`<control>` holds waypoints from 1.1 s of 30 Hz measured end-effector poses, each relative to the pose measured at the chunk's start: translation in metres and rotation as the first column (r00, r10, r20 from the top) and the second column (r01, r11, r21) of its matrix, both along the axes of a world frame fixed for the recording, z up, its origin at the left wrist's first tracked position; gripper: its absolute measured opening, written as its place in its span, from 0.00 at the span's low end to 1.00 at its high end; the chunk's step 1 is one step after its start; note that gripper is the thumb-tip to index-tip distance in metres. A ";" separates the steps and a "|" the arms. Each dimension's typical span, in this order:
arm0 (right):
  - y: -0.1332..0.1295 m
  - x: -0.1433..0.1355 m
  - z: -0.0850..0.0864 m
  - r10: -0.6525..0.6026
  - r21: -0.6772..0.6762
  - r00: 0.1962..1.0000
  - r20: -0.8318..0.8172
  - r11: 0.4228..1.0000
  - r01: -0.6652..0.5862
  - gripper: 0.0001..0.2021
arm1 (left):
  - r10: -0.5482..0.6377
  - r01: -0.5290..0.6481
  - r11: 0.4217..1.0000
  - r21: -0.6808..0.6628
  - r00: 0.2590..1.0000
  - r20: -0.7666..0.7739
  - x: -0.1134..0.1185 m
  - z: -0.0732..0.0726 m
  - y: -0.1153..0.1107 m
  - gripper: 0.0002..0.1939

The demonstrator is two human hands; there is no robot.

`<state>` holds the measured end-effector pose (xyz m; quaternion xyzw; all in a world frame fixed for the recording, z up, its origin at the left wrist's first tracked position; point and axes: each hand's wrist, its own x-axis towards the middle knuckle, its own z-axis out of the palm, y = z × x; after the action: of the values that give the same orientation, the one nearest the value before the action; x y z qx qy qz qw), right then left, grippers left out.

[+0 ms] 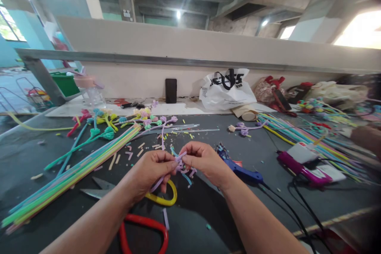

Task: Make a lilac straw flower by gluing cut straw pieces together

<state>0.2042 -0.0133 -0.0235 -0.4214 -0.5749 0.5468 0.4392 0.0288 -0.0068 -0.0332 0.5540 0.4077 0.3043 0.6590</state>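
My left hand (159,166) pinches a lilac pipe cleaner (179,157), whose tail hangs below the fingers. Thumb and forefinger of my right hand (204,160) are closed on the upper end of the same strip. Short lilac and blue cut pieces (187,178) lie just under the hands. Beneath my left wrist are scissors with a yellow handle (166,194), their blades partly covered by the arm. A red scissor handle (145,220) shows nearer to me. To the right of my right hand rests a blue glue gun (244,171) with a black cord.
A bundle of long pipe cleaners (89,166) lies at left, with finished pipe-cleaner flowers (108,131) behind it. A magenta glue gun (303,170) and more stems (297,135) are at right, near another person's hand (364,137). A phone (170,90) and white bag (228,91) stand behind.
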 end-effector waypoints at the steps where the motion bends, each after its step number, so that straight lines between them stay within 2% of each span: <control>1: 0.000 0.000 0.000 0.002 -0.007 1.000 0.000 1.000 -0.002 0.04 | 0.003 -0.003 1.000 0.005 1.000 -0.013 0.000 0.000 0.000 0.12; 15: 0.001 0.004 -0.003 0.098 -0.095 0.993 -0.066 0.990 -0.104 0.05 | -0.051 0.051 0.999 0.019 0.999 -0.006 -0.001 -0.003 0.000 0.12; 22: 0.001 0.006 -0.002 0.119 -0.120 0.987 -0.103 0.984 -0.132 0.06 | -0.078 0.078 0.996 -0.035 0.997 0.014 0.000 -0.003 0.000 0.10; 26: 0.003 0.010 0.002 0.152 -0.121 0.988 -0.035 0.980 -0.155 0.10 | -0.077 0.083 0.992 -0.097 0.995 0.070 -0.001 -0.004 0.002 0.12; 28: 0.002 0.011 0.009 0.073 -0.068 0.996 0.055 0.995 -0.069 0.13 | -0.059 0.074 0.989 -0.127 0.991 0.118 -0.003 -0.003 0.004 0.12; 30: 0.000 0.016 0.018 -0.080 0.039 0.985 0.153 0.996 0.075 0.13 | -0.042 0.070 0.987 -0.147 0.981 0.187 -0.006 -0.002 0.007 0.11; 33: -0.007 0.031 0.035 -0.265 0.195 0.907 0.326 0.958 0.210 0.13 | -0.020 0.078 0.978 -0.195 0.960 0.281 -0.011 0.000 0.011 0.10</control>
<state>0.2355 -0.0204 0.0119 -0.5432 -0.6287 0.3593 0.4250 0.0181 0.0043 -0.0335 0.4453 0.3265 0.3190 0.7703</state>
